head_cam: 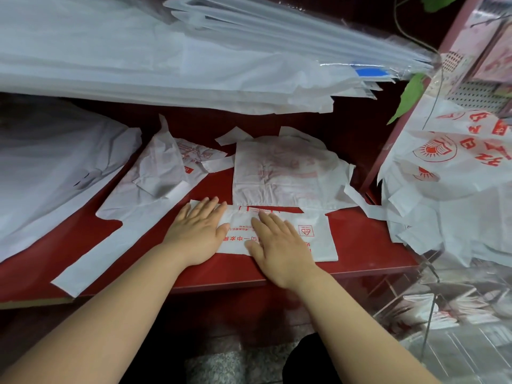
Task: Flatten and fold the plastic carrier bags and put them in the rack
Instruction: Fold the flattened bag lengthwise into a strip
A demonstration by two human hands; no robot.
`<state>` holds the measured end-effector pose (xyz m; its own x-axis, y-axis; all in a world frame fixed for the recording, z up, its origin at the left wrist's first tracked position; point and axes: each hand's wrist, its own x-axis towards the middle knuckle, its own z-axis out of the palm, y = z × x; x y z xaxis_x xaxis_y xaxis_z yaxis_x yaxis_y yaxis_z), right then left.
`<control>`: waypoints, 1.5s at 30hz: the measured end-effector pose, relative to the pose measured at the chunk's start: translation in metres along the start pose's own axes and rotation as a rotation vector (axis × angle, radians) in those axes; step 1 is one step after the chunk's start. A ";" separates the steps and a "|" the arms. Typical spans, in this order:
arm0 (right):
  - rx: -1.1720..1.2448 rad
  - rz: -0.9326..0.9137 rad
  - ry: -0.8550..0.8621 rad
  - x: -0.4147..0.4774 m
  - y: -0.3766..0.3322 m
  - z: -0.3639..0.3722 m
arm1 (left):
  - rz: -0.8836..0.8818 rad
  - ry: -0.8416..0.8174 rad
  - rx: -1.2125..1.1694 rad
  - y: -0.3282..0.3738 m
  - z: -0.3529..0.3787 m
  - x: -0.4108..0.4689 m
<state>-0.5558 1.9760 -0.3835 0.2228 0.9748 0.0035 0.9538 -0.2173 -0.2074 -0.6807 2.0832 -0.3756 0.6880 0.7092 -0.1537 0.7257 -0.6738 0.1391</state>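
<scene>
Your left hand [198, 234] and right hand [279, 245]: both flat, fingers straight, pressing side by side on the folded carrier bag [318, 236], curled round nothing. That bag, white with red print, lies at the front edge of the red worktop [365, 245], right of centre. Behind it: one flattened bag [277, 173] toward the back, one crumpled bag [155, 184] to its left, and a loose heap of bags [443, 167] past the right edge.

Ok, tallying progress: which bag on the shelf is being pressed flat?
The front bag, under the left hand and right hand; the two bags behind lie untouched.
</scene>
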 end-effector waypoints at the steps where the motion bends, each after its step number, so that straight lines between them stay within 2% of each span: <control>1: -0.015 0.024 -0.009 -0.003 0.007 -0.002 | 0.003 0.003 -0.005 0.000 0.000 0.000; 6: -0.089 0.124 -0.008 -0.029 0.048 -0.014 | 0.014 0.025 -0.020 -0.001 -0.001 -0.002; 10: -0.064 0.115 0.025 -0.059 0.072 -0.018 | 0.016 -0.013 -0.051 -0.006 -0.004 -0.018; 12: -0.125 -0.019 0.086 -0.067 0.077 -0.018 | 0.062 -0.059 -0.046 -0.015 -0.008 -0.034; 14: -0.207 -0.165 0.237 -0.069 0.084 -0.018 | 0.130 -0.116 -0.017 -0.027 -0.011 -0.051; 18: -0.225 -0.311 0.384 -0.060 0.087 -0.023 | 0.239 -0.189 0.045 -0.051 -0.013 -0.075; 24: -0.271 -0.420 0.417 -0.026 0.076 -0.047 | 0.369 0.159 -0.023 -0.083 0.008 -0.094; 29: -0.438 -0.315 0.507 0.030 0.061 -0.061 | 0.423 0.476 -0.034 -0.075 0.023 -0.099; 33: -0.548 -0.073 0.218 0.052 0.052 -0.055 | 0.411 0.686 -0.014 -0.059 0.032 -0.097; 34: -0.544 -0.009 0.180 0.052 0.052 -0.053 | 0.396 0.722 -0.018 -0.053 0.035 -0.095; 36: -0.424 0.035 0.211 0.041 0.047 -0.046 | 0.342 0.780 -0.035 -0.038 0.040 -0.092; 38: -0.224 -0.053 0.352 0.020 0.041 -0.038 | 0.279 0.810 -0.038 -0.019 0.040 -0.090; 40: -0.023 -0.246 0.402 -0.007 0.036 -0.025 | 0.262 0.829 -0.026 0.000 0.040 -0.086; 42: 0.087 -0.417 0.336 -0.037 0.032 -0.007 | 0.264 0.839 -0.030 0.016 0.042 -0.080; 45: 0.166 -0.482 0.296 -0.057 0.033 0.013 | 0.286 0.839 -0.050 0.031 0.047 -0.071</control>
<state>-0.5394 1.9138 -0.4032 -0.1585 0.9012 0.4035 0.9223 0.2810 -0.2653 -0.7078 2.0021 -0.4063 0.6060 0.4467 0.6583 0.5109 -0.8528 0.1083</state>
